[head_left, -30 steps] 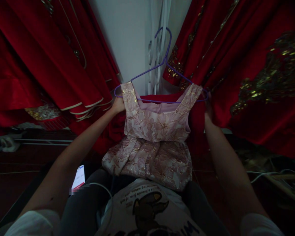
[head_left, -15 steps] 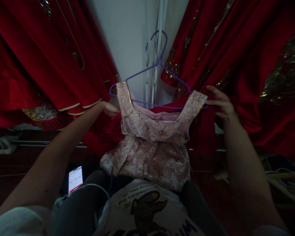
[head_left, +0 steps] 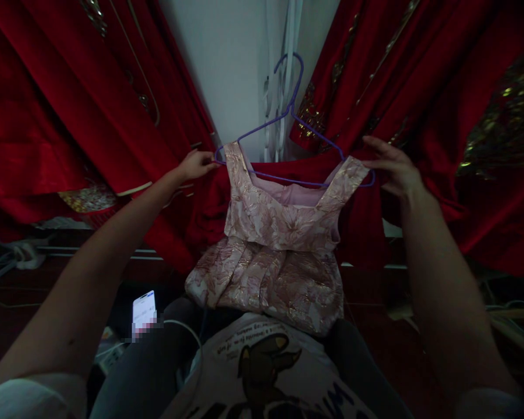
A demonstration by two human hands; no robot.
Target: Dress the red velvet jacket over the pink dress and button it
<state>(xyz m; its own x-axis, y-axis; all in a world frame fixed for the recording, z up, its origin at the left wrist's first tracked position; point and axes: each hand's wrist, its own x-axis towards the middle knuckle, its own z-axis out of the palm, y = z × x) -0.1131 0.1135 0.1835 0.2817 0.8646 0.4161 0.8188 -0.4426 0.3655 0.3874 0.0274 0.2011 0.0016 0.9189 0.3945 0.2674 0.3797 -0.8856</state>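
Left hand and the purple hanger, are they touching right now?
Touching. The head view shows the left hand with its fingertips closed on the left end of the purple hanger.

The lower bar of the hanger (head_left: pixel 293 108) passes out of sight behind the straps of the dress (head_left: pixel 279 233). The left hand (head_left: pixel 195 166) covers one end and the right hand (head_left: pixel 395 171) the other; the right's grip cannot be made out. The phone (head_left: pixel 144 308) is blurred along its lower edge, its text too small. Picture edges cut off the shirt print (head_left: pixel 266 366) and the red robes (head_left: pixel 70 105).
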